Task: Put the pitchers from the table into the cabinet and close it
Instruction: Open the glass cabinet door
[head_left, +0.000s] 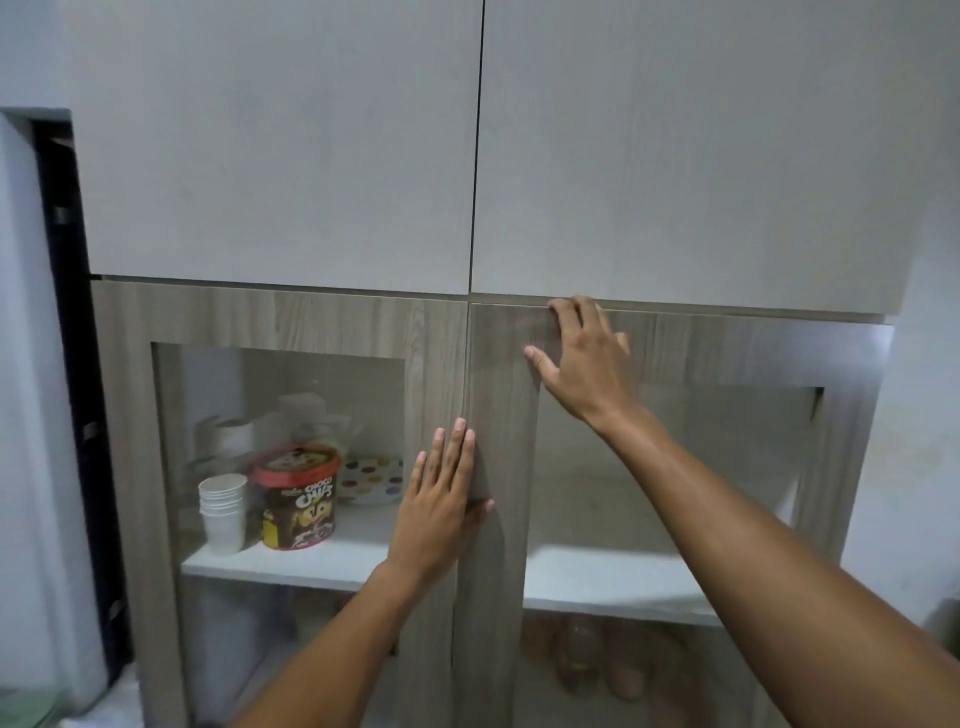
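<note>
A wood-grain cabinet with two glass-paned doors fills the view, and both doors sit flush. My left hand (441, 499) lies flat on the left door (311, 322) beside the centre seam, its thumb reaching across onto the right door. My right hand (584, 358) presses the top rail of the right door (727, 353), fingertips hooked at its upper edge. Neither hand holds anything. Behind the lower right pane, blurred clear and pinkish vessels (587, 660) stand on the bottom shelf; I cannot tell whether they are the pitchers.
Behind the left pane stand stacked white paper cups (223, 512), a Choco Chips tub (297, 499) and a polka-dot plate (371, 478). Two plain white upper doors (291, 156) hang above. A dark gap (72, 364) runs down the cabinet's left side.
</note>
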